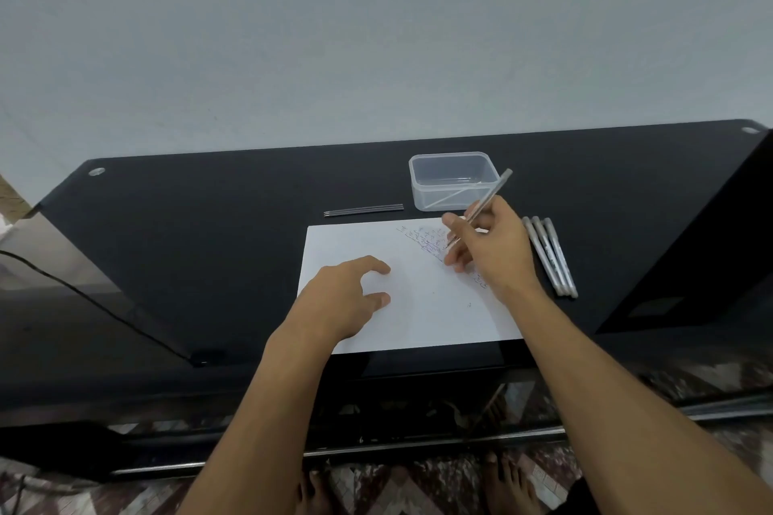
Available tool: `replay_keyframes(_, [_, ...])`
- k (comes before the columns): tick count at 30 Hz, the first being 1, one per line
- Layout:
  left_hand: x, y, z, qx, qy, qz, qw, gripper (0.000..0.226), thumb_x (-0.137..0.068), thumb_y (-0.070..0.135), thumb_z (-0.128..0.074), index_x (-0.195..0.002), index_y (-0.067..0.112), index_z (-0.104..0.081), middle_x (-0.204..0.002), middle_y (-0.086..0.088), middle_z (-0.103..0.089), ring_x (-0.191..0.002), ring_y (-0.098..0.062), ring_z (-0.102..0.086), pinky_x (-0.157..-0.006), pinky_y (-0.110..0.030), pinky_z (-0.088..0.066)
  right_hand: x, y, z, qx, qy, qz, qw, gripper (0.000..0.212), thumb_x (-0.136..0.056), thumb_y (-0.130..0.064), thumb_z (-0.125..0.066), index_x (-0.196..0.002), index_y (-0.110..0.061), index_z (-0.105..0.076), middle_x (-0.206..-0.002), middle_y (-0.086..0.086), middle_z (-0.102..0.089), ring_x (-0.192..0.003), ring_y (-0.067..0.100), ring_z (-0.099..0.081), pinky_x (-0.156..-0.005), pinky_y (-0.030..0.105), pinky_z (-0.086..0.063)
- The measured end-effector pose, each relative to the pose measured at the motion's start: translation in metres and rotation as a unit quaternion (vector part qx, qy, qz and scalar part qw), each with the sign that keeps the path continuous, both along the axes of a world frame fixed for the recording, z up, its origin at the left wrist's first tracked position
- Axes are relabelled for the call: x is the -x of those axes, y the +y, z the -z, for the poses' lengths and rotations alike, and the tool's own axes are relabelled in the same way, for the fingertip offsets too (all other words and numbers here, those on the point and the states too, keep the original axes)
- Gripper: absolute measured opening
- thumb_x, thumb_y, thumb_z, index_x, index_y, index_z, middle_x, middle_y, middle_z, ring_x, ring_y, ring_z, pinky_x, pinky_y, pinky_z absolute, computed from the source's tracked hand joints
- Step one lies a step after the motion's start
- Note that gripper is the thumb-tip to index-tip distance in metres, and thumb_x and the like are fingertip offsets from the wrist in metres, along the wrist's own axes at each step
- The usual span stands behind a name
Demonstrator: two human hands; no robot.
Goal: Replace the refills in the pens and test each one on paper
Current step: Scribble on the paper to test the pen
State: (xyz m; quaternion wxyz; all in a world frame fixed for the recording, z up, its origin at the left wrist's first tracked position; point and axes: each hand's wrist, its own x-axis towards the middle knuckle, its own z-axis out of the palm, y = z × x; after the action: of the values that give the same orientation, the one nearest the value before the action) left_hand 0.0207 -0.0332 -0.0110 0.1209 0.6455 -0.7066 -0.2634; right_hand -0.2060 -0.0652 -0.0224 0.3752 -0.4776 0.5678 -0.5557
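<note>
On the left part of the sheet, the left hand (349,297) rests with fingers spread and only loosely bent, fingertips and thumb pressing the paper (401,318) flat and gripping nothing. The paper lies at the middle of the bench (188,230), its near edge along the bench's front edge; it is thin and limp, likely to slide on the glossy black top, so a flat palm steadies it better than a pinch. Beyond the paper's far edge, toward the back of the bench, lie three thin dark refills (363,210) side by side; they look light, slim and prone to roll, best picked up by a fingertip pinch at mid-length. Just right of them sits a clear plastic box (454,180) with what seems a pale stick inside. The right hand (489,249) is closed around a pen (481,207) in a writing grip, thumb and fingers pinching low on the barrel, tip at the scribbles (431,243) in the paper's far right corner. The pen is stiff, light and smooth, so the hold near the tip suits control. Near the bench's right side, just beside the paper, four white pens (550,257) lie parallel, touching one another
</note>
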Motion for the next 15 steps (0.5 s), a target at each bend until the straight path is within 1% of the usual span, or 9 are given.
replay_keyframes(2, [0.0001,-0.0003,0.0001,-0.002,-0.002,0.002,1.0,0.034,-0.095,0.041,-0.065,-0.127,0.048,-0.056,-0.085,0.009,-0.055,-0.084,-0.013,-0.059,-0.077,-0.028,-0.051,-0.0012,0.0018,-0.0001,-0.006,0.073,0.012,0.997,0.023,-0.096,-0.021,-0.078,-0.098,-0.009,-0.058,-0.082,0.013,-0.073,-0.048,0.03,-0.07,-0.045,0.032,-0.052])
replay_keyframes(4, [0.0004,-0.0008,0.0003,-0.003,-0.004,0.003,1.0,0.035,-0.094,0.041,-0.065,-0.127,0.048,-0.055,-0.086,0.008,-0.056,-0.085,-0.012,-0.058,-0.079,-0.029,-0.051,-0.0002,0.003,0.0,-0.005,0.105,0.017,0.994,0.017,-0.097,-0.015,-0.073,-0.09,-0.009,-0.058,-0.077,0.014,-0.072,-0.043,0.026,-0.065,-0.047,0.032,-0.051])
replay_keyframes(6, [0.0002,-0.0009,0.0003,-0.004,-0.002,-0.001,1.0,0.035,-0.094,0.041,-0.065,-0.127,0.048,-0.055,-0.087,0.008,-0.057,-0.084,-0.011,-0.058,-0.078,-0.029,-0.051,0.0024,0.0037,0.0005,-0.007,0.113,0.013,0.993,0.018,-0.095,-0.01,-0.071,-0.085,-0.01,-0.056,-0.072,0.018,-0.069,-0.041,0.026,-0.062,-0.052,0.034,-0.052])
replay_keyframes(8, [0.0001,-0.0013,-0.0001,-0.005,-0.005,0.0,1.0,0.035,-0.094,0.041,-0.065,-0.127,0.048,-0.055,-0.088,0.008,-0.057,-0.084,-0.012,-0.059,-0.077,-0.029,-0.052,0.0042,0.0048,0.0012,-0.01,0.118,0.008,0.993,0.021,-0.093,-0.008,-0.071,-0.081,-0.01,-0.054,-0.067,0.02,-0.066,-0.04,0.028,-0.06,-0.053,0.034,-0.051])
replay_keyframes(10, [0.0006,-0.0014,0.0,-0.007,-0.007,-0.001,1.0,0.035,-0.094,0.041,-0.065,-0.126,0.049,-0.055,-0.088,0.008,-0.057,-0.084,-0.011,-0.059,-0.079,-0.03,-0.053,0.0046,0.006,0.0017,-0.014,0.119,0.0,0.993,0.023,-0.092,-0.007,-0.072,-0.08,-0.01,-0.053,-0.065,0.021,-0.064,-0.041,0.029,-0.061,-0.051,0.032,-0.049])
replay_keyframes(13, [0.0011,-0.0013,-0.0005,-0.005,-0.009,-0.001,1.0,0.035,-0.094,0.041,-0.065,-0.127,0.049,-0.055,-0.088,0.009,-0.057,-0.082,-0.009,-0.059,-0.08,-0.031,-0.054,0.0028,0.0068,0.0008,-0.018,0.128,-0.012,0.992,0.025,-0.094,-0.008,-0.074,-0.078,-0.011,-0.054,-0.064,0.021,-0.064,-0.043,0.029,-0.063,-0.046,0.026,-0.045])
replay_keyframes(15, [0.0013,-0.0007,-0.0013,-0.005,-0.011,0.001,1.0,0.034,-0.095,0.041,-0.065,-0.127,0.048,-0.055,-0.086,0.011,-0.054,-0.081,-0.01,-0.059,-0.08,-0.032,-0.054,0.0018,0.0068,0.001,-0.02,0.131,-0.017,0.991,0.025,-0.094,-0.009,-0.074,-0.079,-0.01,-0.055,-0.065,0.023,-0.065,-0.044,0.028,-0.063,-0.046,0.024,-0.046])
